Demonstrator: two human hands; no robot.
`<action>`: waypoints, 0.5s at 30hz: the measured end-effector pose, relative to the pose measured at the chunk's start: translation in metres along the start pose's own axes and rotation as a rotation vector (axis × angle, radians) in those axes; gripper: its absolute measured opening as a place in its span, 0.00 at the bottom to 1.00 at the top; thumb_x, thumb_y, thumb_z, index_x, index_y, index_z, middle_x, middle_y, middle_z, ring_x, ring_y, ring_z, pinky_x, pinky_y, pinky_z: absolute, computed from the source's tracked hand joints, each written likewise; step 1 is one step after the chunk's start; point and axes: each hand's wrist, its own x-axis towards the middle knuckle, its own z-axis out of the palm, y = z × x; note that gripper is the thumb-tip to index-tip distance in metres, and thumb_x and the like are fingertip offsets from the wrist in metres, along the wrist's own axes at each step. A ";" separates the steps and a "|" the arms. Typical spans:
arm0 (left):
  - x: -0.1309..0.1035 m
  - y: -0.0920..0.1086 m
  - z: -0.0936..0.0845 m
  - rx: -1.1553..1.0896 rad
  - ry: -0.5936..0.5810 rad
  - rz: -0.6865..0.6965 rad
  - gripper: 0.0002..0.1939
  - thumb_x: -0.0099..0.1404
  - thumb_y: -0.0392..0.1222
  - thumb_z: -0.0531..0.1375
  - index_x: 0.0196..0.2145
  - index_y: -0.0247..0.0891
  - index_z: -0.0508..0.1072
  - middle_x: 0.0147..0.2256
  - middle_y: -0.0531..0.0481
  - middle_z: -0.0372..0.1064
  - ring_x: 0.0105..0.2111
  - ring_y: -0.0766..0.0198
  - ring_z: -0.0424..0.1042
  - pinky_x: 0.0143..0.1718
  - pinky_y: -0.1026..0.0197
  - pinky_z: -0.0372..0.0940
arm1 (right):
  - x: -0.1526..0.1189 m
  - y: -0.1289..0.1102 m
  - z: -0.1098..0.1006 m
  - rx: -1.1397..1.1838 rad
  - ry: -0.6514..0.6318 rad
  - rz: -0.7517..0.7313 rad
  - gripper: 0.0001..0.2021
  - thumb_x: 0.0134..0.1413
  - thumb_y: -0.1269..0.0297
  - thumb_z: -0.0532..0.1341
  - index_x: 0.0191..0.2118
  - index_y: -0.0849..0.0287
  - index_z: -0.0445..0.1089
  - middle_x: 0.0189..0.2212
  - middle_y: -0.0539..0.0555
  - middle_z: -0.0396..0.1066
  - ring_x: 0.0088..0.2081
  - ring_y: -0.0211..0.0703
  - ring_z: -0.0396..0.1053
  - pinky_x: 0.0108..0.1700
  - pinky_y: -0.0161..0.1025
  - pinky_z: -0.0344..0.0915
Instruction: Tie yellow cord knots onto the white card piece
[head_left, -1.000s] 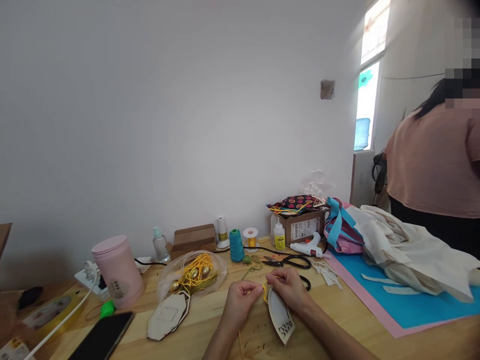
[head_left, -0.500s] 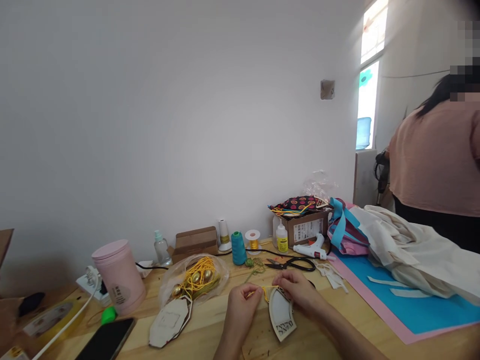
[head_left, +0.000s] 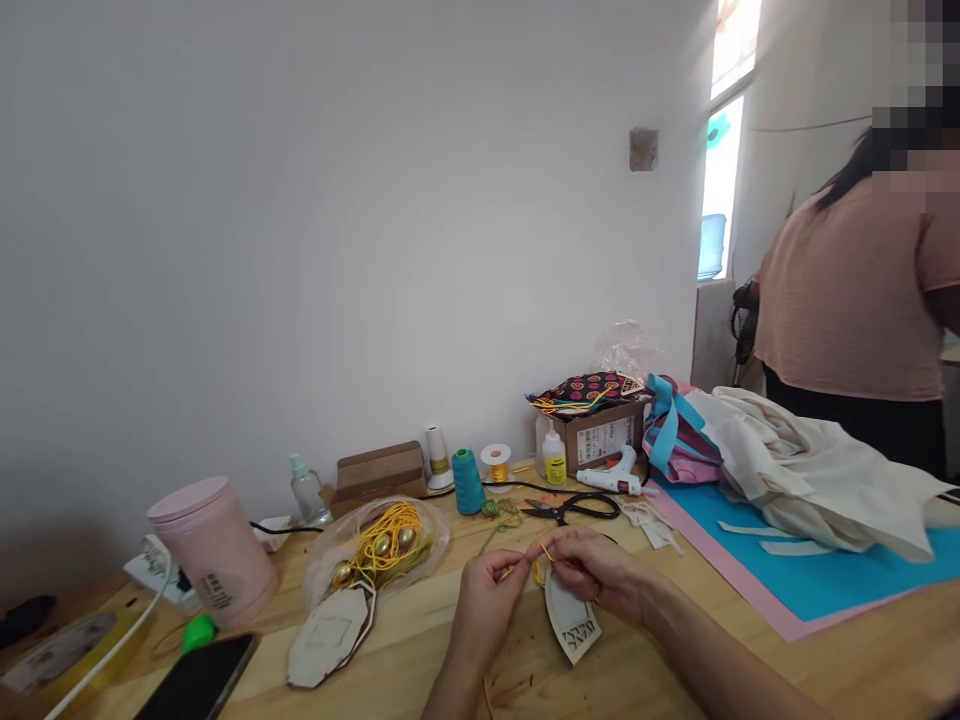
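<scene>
My left hand point(head_left: 491, 600) pinches a thin yellow cord point(head_left: 545, 552) close to my right fingertips. Closed over the same cord, my right hand point(head_left: 589, 570) also lies against the upper end of a fan-shaped white piece point(head_left: 571, 615). That piece has dark cut-out patterning at its lower end and hangs tilted below my fingers; its top is hidden by my right hand. Just beyond my hands lie black-handled scissors point(head_left: 592, 505) and a tangle of green thread point(head_left: 501, 510). Left of my hands, a clear plastic bag holds yellow cords point(head_left: 394, 530) with several gold beads.
White octagonal pieces point(head_left: 328, 637), a phone point(head_left: 199, 680) and a pink canister point(head_left: 217, 550) are on the left. A teal thread cone point(head_left: 468, 482), glue bottle point(head_left: 554, 456) and glue gun point(head_left: 615, 474) stand behind. Cloth point(head_left: 817, 470) covers blue sheets at right; a person point(head_left: 847, 290) stands beyond.
My hands have come together, fingertips nearly meeting over the yellow cord. The fan-shaped piece has tilted and shifted slightly right. The whole view has turned a little to the right.
</scene>
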 end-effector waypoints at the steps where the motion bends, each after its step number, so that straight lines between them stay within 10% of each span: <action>1: 0.000 0.000 0.000 0.012 0.002 0.000 0.11 0.51 0.41 0.55 0.23 0.33 0.75 0.22 0.48 0.72 0.24 0.61 0.68 0.24 0.65 0.60 | 0.001 0.001 0.002 -0.053 0.026 -0.021 0.12 0.39 0.71 0.50 0.33 0.63 0.66 0.08 0.41 0.51 0.10 0.25 0.38 0.13 0.28 0.33; 15: -0.001 -0.003 -0.004 -0.097 -0.006 -0.024 0.11 0.50 0.40 0.56 0.25 0.31 0.75 0.23 0.47 0.73 0.26 0.59 0.68 0.27 0.63 0.61 | 0.017 0.017 0.010 -0.416 0.273 -0.148 0.16 0.40 0.67 0.51 0.36 0.66 0.67 0.08 0.40 0.46 0.11 0.26 0.40 0.14 0.27 0.37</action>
